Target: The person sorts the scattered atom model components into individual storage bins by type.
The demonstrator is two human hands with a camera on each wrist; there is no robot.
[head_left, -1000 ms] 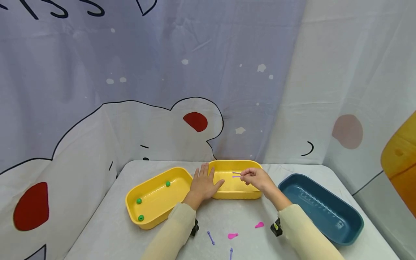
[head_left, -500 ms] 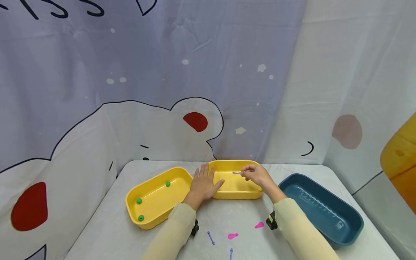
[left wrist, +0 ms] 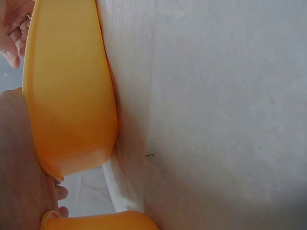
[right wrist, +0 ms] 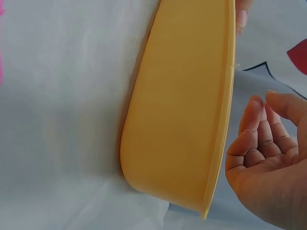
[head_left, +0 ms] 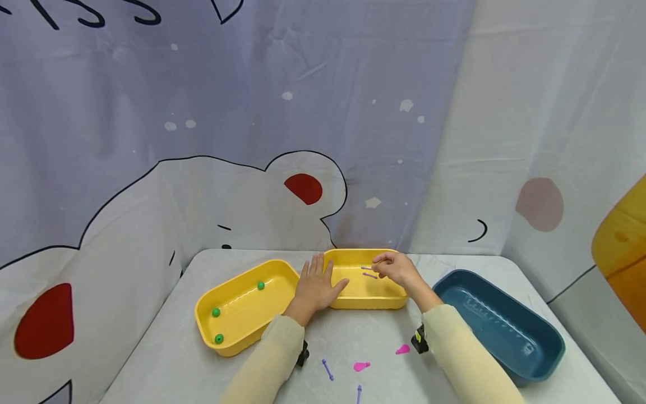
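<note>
Hands: both at the middle yellow tray (head_left: 365, 303), which sits on the grey table (head_left: 166, 359) between a second yellow tray (head_left: 237, 331) and a blue tray (head_left: 504, 336).
Left hand (head_left: 315, 287): lies flat with fingers straight, palm on the middle tray's left rim, thumb reaching inside.
Right hand (head_left: 396, 268): hovers over that tray's right half; fingers loosely curled and, going by the right wrist view, holding nothing (palm bare there).
Purple picks (head_left: 368, 272): two lie inside the middle tray, just left of the right fingertips; whether they touch each other is hard to tell.
Left tray contents: three green beads (head_left: 215, 312).
Table front: two more purple picks (head_left: 328, 370) and two pink pieces (head_left: 361, 366).
</note>
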